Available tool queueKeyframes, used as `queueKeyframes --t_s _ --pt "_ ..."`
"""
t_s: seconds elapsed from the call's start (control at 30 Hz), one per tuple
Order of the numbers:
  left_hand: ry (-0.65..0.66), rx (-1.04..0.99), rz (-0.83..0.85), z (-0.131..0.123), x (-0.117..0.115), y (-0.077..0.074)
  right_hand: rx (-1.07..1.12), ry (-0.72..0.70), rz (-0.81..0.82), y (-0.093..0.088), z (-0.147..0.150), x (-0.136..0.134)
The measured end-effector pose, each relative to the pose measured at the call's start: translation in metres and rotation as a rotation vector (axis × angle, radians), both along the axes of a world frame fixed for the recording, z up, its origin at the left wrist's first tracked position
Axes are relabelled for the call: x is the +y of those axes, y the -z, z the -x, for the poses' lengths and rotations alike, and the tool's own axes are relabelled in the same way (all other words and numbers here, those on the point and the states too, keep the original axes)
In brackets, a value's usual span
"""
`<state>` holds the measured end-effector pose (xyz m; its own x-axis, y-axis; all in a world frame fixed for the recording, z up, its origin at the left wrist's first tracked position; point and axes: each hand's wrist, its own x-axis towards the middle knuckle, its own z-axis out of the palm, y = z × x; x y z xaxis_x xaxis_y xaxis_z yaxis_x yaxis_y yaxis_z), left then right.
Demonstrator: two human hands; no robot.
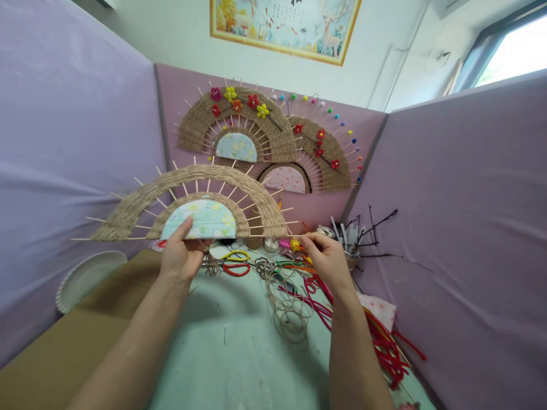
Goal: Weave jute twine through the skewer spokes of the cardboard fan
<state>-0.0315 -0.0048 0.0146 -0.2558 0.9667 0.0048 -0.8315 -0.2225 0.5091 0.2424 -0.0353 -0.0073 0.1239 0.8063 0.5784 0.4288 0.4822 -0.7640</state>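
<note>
A half-round woven fan [222, 176] of tan cord and thin pale sticks is held up over the table, with a light blue floral half-circle [213, 219] at its centre. My left hand [183, 253] grips its lower middle, thumb on the floral cloth and fingers behind. At the fan's right end, my right hand [327, 256] pinches the cord near the tip of the lowest stick. A loose coil of cord [293, 319] hangs or lies below, left of my right forearm.
Scissors with red and yellow handles [236, 263] lie on the green table [239, 364]. Red fuzzy stems [387, 347] and a pot of twigs [352, 259] are at right. Decorated fans [273, 136] hang on the back panel. A white fluted plate [92, 276] stands at left.
</note>
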Motion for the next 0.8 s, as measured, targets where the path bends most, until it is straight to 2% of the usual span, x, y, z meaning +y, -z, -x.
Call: queueKeyframes --t_s 0.23,0.5,0.67,0.8 --pt "-0.026 -0.036 -0.007 0.0037 0.0032 0.0031 0.046 -0.100 0.057 -0.0012 0.0069 -0.0035" --pt "0.038 -0.029 0.049 0.0035 0.0032 0.0039 0.090 -0.159 0.075 0.0029 0.0074 0.0036" --pt "0.076 0.009 0.087 0.0018 0.0024 0.0036 0.084 -0.143 0.057 0.0023 0.0068 0.0048" --pt "0.089 0.040 0.092 0.0030 0.0027 0.0031 0.011 -0.073 0.004 0.0024 0.0031 0.0038"
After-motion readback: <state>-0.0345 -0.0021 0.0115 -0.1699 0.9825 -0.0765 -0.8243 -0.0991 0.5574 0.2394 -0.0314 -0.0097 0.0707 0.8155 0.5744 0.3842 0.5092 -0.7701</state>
